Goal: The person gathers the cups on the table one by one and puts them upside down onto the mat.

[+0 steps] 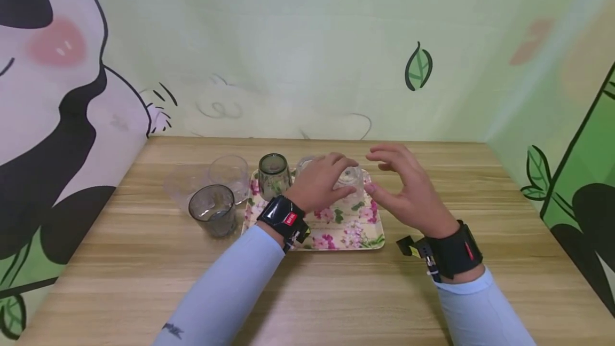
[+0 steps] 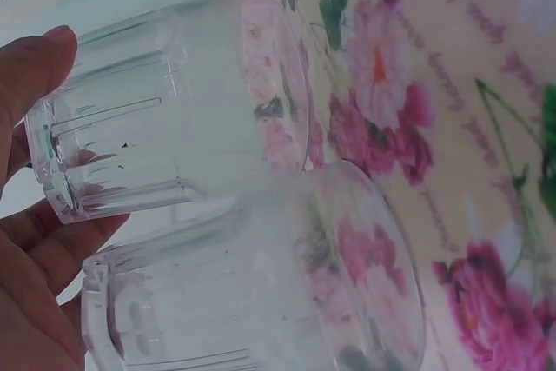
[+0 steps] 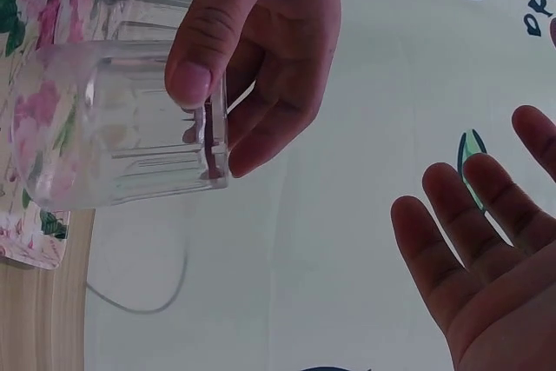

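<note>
Two overturned clear glasses (image 3: 117,128) stand on one tray (image 1: 348,236), left fingers (image 1: 347,162) gripping one, right fingers (image 1: 394,156) wide.

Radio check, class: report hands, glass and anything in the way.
Left hand gripping upturned clear glass by its base. Right hand empty, apart. Second clear glass close alongside.

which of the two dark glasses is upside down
The dark glass on the flowered tray: its base faces up. The other dark glass stands off the tray, on the wooden table, with its open mouth up.
</note>
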The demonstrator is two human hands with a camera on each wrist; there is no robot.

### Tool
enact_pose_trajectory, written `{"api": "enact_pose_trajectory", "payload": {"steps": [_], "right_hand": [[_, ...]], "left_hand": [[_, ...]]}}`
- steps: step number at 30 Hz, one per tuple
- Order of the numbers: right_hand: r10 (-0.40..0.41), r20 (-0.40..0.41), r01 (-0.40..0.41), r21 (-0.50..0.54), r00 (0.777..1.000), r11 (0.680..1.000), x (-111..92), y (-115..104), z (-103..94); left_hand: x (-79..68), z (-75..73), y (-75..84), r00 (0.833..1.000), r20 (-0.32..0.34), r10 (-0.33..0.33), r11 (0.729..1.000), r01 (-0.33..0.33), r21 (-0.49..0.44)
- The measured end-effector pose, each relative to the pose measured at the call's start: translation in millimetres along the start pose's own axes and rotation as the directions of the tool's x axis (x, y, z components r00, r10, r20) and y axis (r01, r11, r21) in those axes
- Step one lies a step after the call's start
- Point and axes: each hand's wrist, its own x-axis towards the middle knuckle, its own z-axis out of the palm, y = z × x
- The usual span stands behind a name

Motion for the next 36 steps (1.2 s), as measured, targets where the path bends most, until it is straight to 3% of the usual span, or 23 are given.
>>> {"api": "enact_pose_trajectory", "payload": {"steps": [15,30,36], "right_hand": [[-0.021,0.001,0.021,-0.005,1.0,1.0,-1.6,0.8,1.9],[-0.013,0.007,0.013,-0.004,1.0,1.0,1.3,-2.2,0.8],[0.005,0.018,-0.005,-0.008,1.0,1.0,0.2,-2.0,-0.2]], "left_hand": [[6.6,9.2,0.1,0.999,0.02,-0.029,0.993,0.026,0.113],[14.0,9.4,13.0,0.994,0.031,-0.106,0.961,0.094,0.26],[13.4,7.6,15.3,0.993,0.048,-0.109,0.956,0.091,0.28]]}}
